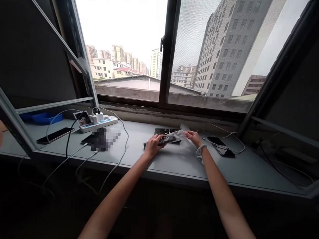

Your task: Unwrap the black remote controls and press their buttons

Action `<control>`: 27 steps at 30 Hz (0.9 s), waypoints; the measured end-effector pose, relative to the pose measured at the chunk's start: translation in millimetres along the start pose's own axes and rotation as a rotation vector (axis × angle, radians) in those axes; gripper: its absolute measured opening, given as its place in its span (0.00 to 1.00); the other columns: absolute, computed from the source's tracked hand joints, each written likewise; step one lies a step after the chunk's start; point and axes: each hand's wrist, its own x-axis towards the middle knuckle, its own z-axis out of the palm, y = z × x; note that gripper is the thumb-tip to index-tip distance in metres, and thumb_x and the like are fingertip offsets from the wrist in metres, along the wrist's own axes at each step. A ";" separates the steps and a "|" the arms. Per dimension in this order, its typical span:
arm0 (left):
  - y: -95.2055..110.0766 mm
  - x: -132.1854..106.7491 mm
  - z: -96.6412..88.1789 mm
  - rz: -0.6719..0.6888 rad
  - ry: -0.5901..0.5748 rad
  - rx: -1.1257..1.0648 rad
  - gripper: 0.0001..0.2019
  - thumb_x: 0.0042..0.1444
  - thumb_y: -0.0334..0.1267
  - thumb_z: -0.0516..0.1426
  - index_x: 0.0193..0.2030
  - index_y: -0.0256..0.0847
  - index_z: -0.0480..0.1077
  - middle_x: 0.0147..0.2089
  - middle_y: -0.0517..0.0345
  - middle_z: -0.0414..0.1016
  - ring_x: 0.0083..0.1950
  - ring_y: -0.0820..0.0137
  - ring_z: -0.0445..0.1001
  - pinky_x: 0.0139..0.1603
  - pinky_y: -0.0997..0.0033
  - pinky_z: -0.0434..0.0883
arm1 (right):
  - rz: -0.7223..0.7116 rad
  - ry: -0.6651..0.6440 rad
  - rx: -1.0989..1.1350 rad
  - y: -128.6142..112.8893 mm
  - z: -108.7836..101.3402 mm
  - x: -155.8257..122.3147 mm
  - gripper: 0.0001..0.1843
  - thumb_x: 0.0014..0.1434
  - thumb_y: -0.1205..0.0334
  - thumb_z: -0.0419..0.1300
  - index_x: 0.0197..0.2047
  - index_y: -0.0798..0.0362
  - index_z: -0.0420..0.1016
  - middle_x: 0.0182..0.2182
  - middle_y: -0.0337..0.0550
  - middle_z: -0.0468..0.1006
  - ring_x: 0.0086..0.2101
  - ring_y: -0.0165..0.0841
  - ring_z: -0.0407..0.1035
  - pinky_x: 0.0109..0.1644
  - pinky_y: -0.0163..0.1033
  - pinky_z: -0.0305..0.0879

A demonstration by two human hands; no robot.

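My left hand [153,144] is closed around a dark, slim remote control [170,138], which a clear plastic bag [178,135] covers at least in part. The thumb and fingers of my right hand [193,138] pinch the far end of that bag, just to the right of the remote. Behind both hands, black pieces with rows of small buttons [167,130] lie on the desk, and they look like more remotes. My left hand hides part of the held remote.
Phones [222,147] and a white cable lie on the desk [184,166] at right. To the left are a power strip [101,123] with chargers, another phone [55,135], a blue tray [47,118] and looping cables. Metal frames stand at both sides; another person's arm shows far left.
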 end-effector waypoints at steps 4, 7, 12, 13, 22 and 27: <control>0.6 0.0 4.0 0.128 0.024 -0.001 0.20 0.53 0.40 0.58 0.53 0.46 0.62 0.44 0.57 0.69 0.47 0.67 0.68 0.45 0.71 0.65 | -0.006 -0.075 0.027 -0.4 -11.4 -8.6 0.17 0.43 0.48 0.63 0.31 0.53 0.75 0.30 0.45 0.78 0.33 0.39 0.71 0.38 0.43 0.67; 0.3 0.9 5.8 0.224 0.052 0.028 0.21 0.53 0.39 0.58 0.53 0.44 0.62 0.43 0.56 0.69 0.45 0.65 0.68 0.44 0.68 0.66 | -0.084 -0.100 0.007 -5.3 -13.6 -19.9 0.14 0.41 0.49 0.66 0.28 0.49 0.76 0.31 0.44 0.77 0.36 0.42 0.71 0.41 0.47 0.67; -0.7 0.8 5.2 0.318 0.111 0.032 0.21 0.53 0.40 0.58 0.54 0.44 0.61 0.42 0.56 0.69 0.44 0.65 0.68 0.44 0.68 0.66 | -0.131 -0.061 -0.025 -20.2 -5.1 -39.2 0.12 0.43 0.47 0.65 0.24 0.47 0.76 0.30 0.45 0.77 0.35 0.44 0.71 0.41 0.49 0.66; -0.8 0.5 4.5 0.330 0.115 0.030 0.21 0.53 0.40 0.58 0.54 0.44 0.61 0.42 0.56 0.69 0.44 0.66 0.68 0.44 0.68 0.66 | -0.118 -0.077 -0.013 -22.5 -3.1 -42.1 0.13 0.44 0.47 0.64 0.25 0.47 0.76 0.30 0.46 0.77 0.35 0.44 0.71 0.41 0.50 0.66; 2.0 -3.4 -3.4 0.405 0.094 0.083 0.23 0.53 0.40 0.58 0.56 0.46 0.61 0.44 0.56 0.69 0.44 0.66 0.67 0.46 0.67 0.64 | -0.015 -0.152 0.035 -35.0 5.6 -61.5 0.13 0.43 0.49 0.65 0.29 0.50 0.79 0.33 0.47 0.78 0.37 0.42 0.71 0.41 0.44 0.67; 3.5 -4.0 -5.6 0.390 0.070 0.103 0.23 0.54 0.39 0.57 0.58 0.48 0.59 0.44 0.56 0.69 0.46 0.66 0.66 0.48 0.67 0.62 | 0.032 -0.124 -0.007 -40.0 5.6 -62.0 0.15 0.41 0.49 0.66 0.28 0.52 0.78 0.42 0.49 0.75 0.37 0.39 0.70 0.40 0.40 0.67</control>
